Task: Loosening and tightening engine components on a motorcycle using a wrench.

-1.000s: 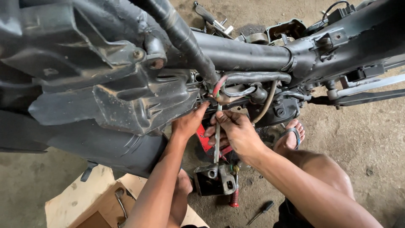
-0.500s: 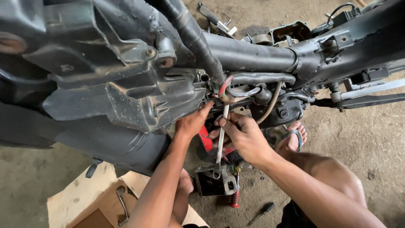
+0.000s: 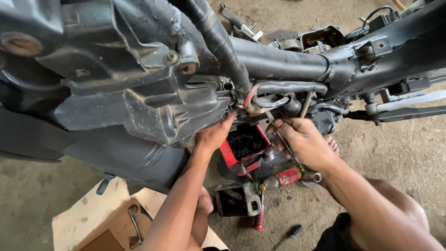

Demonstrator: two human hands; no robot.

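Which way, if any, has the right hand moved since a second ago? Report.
Yes. The right hand shifted rightwards, away from the curved red wire under the black frame tube.

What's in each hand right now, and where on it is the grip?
Right hand grips a slim metal wrench mid-shaft. Left hand presses fingertips against the engine underside; whether it holds anything cannot be told.

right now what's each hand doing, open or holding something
Left hand: fingers pressed on the engine underside, grip cannot be told.
Right hand: closed on a wrench.
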